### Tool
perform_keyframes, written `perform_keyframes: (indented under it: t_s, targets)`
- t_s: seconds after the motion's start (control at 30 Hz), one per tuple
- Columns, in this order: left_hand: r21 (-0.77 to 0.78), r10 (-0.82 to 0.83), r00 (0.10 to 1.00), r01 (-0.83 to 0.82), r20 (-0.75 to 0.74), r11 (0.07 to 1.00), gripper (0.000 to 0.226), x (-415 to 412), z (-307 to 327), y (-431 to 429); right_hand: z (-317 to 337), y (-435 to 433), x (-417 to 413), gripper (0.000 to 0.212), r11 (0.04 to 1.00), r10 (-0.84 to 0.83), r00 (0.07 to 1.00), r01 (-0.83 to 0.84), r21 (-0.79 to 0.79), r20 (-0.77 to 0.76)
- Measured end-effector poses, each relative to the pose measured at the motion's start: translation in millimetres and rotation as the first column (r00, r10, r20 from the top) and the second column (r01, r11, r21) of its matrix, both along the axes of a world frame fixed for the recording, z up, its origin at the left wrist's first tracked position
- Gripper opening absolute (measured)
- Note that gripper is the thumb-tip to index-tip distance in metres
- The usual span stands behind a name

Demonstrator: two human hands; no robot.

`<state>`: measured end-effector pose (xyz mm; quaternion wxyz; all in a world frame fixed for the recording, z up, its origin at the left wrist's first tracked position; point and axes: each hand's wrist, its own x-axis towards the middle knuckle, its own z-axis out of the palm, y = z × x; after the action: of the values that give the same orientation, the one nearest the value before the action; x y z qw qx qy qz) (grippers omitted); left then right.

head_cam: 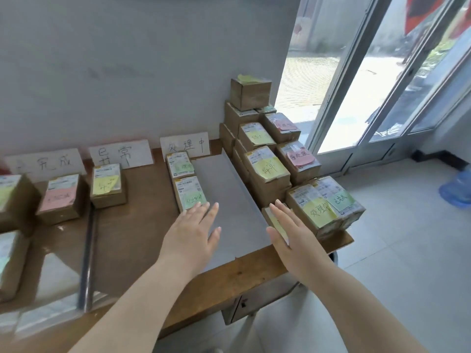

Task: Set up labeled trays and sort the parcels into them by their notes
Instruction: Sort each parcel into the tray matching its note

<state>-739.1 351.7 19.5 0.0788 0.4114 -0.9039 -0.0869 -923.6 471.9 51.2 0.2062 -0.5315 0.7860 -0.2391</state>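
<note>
The left hand [192,233] is open, fingers straight and slightly spread, palm down over the near part of the grey tray [229,179]. Its fingertips reach the near edge of the green-note parcel [191,194], though I cannot tell whether they touch it. The right hand [293,240] is open too, flat with fingers together, over a low parcel [266,214] at the tray's right edge. I cannot tell whether it presses down.

Behind the green-note parcel a second parcel [179,164] lies in the tray's far left corner, and the 处理中 card [184,146] stands against the wall beyond. Right of the hands rises the parcel pile [265,159], topped with yellow, pink and green notes; its nearest box carries a yellow 处理中 note [319,212].

Toward the left of the frame stand two more cards — the 异常 card [121,154] with a yellow-note parcel [108,186] before it, and the 完成 card [48,163] with a pink-note parcel [60,197]. All of it rests on the wooden counter [142,225]. A glass door [369,85] fills the upper right.
</note>
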Motion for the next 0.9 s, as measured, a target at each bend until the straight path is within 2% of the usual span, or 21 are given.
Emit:
perform_keyframes:
  t_s: [0.27, 0.53, 0.73, 0.9]
  targets:
    - [-0.043, -0.085, 0.995, 0.082, -0.059, 0.996, 0.057, -67.9, 16.4, -68.8, 32.0, -51.2, -52.6, 0.052, 0.986, -0.138, 0.990, 0.139, -0.086, 0.016]
    - [-0.049, -0.062, 0.996, 0.058, -0.064, 0.997, 0.058, -82.1, 23.4, -114.9, 39.2, -117.0, -81.1, 0.052, 0.989, -0.075, 0.997, 0.077, -0.125, 0.028]
    - [-0.052, -0.012, 0.998, 0.009, -0.062, 0.999, 0.056, -106.2, 34.4, -154.2, 57.5, -197.1, -133.7, 0.052, 0.992, -0.016, 0.999, 0.012, -0.123, -0.028]
    - [0.056, 0.064, 0.995, -0.059, -0.083, 0.997, 0.055, -161.7, 50.4, -201.4, 67.3, -283.2, -199.5, 0.051, 0.991, -0.012, 1.000, 0.009, -0.132, -0.016]
